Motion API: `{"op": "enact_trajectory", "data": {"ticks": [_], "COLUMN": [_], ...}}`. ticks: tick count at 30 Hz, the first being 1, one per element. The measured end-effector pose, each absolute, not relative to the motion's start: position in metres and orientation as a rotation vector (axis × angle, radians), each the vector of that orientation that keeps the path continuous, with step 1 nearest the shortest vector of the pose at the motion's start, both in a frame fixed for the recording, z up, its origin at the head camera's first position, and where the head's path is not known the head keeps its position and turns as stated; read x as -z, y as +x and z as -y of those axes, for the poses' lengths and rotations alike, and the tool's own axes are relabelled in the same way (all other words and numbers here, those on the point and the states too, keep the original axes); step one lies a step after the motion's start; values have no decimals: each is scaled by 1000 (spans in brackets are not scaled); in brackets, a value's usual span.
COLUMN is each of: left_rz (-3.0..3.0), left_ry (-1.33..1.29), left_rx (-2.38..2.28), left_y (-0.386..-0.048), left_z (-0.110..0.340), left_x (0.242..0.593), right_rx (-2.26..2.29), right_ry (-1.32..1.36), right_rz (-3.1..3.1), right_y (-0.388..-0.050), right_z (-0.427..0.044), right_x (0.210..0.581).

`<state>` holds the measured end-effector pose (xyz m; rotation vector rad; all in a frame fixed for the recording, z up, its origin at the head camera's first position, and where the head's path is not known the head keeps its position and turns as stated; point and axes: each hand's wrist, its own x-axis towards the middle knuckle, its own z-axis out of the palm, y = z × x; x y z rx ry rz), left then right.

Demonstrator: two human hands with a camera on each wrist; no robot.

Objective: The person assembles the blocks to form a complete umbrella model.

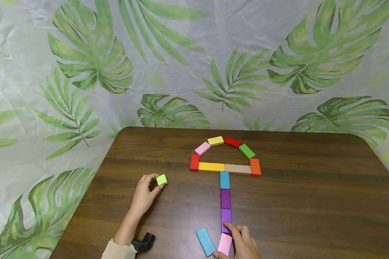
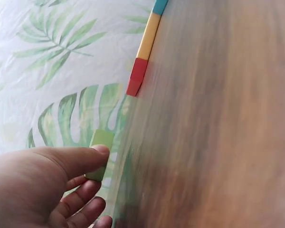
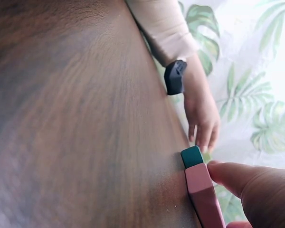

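My left hand point(image 1: 144, 196) pinches a light green cube point(image 1: 161, 179) between thumb and fingers, left of the block figure. In the left wrist view, the thumb presses on the cube point(image 2: 100, 135). At the front, my right hand point(image 1: 244, 242) holds a pink block point(image 1: 224, 244) by its ends, its index finger over the lower end of a violet block point(image 1: 226, 216). Above that, a dark purple block point(image 1: 225, 199) and a blue block point(image 1: 224, 180) continue the straight column. Beside the right thumb lies a loose light blue block point(image 1: 205, 241), tilted.
Atop the column, a yellow bar point(image 1: 211, 167) and a plain wood bar point(image 1: 237, 169) form the base of an arch of coloured blocks, including a green block point(image 1: 247, 151). A black device point(image 1: 144, 242) is at the left wrist. The brown table point(image 1: 311, 201) meets a leaf-print cloth.
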<state>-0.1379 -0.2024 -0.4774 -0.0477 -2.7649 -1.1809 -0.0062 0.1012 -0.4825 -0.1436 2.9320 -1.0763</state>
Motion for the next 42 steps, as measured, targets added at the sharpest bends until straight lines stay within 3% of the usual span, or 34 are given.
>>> {"op": "enact_trajectory", "data": {"ticks": [30,42], "left_rz": [2557,2478], "left_ry": [-431,-643], "left_rx": [1050,1097], "left_y": [-106,-87], "left_z": [157,133], "left_x": [424,427], "right_rx": [1053,1052], "right_ry": [-137,-120], "right_rz": [-2916,-2904], "right_y": [-7,-6], "right_z": [-102,-101], "right_x": [481,480]}}
